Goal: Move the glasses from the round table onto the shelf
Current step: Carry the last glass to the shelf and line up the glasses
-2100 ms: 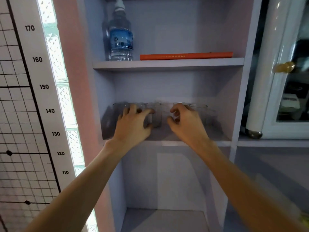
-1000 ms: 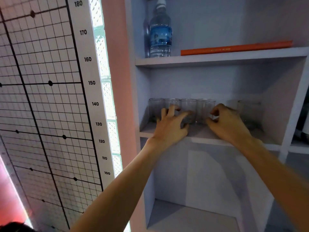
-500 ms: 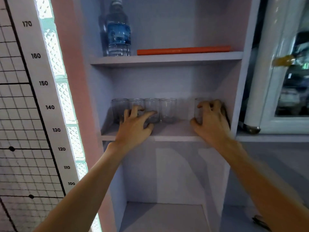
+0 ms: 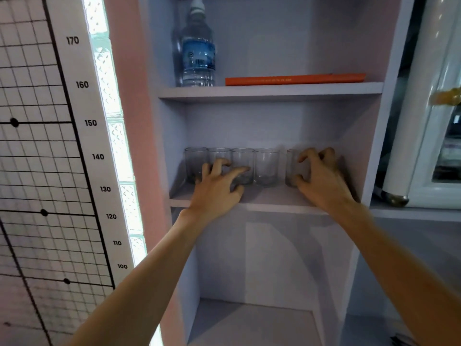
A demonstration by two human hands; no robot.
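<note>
While both arms reach up to the middle shelf [image 4: 262, 199], five glasses stand on it in a line toward the back. Four glasses [image 4: 266, 167] stand side by side from the shelf's left end, touching or nearly so. The fifth glass [image 4: 292, 168] stands apart from them, toward the right end.

The left hand [image 4: 217, 189] rests near the shelf's front edge, in front of the second and third glasses from the left. Its fingers [image 4: 238, 171] are spread wide and curled. The fingertips lie against or just before those two glasses; which, I cannot tell. It grips nothing that shows.

The right hand [image 4: 321, 179] is cupped around the fifth glass from its right side, thumb low near the base and fingers arched over the rim. Whether the grip is tight or only loose around the glass cannot be told. The glass's base sits on the shelf, close to the right wall.

On the shelf above, a water bottle [image 4: 198, 54] stands upright at the left end and an orange book [image 4: 295, 79] lies flat beside it, reaching to the right end. Left of the unit hangs a height chart [image 4: 82, 126] with numbers. At the far right edge is a white cabinet door [image 4: 424, 136] with a brass knob [image 4: 447, 96].
</note>
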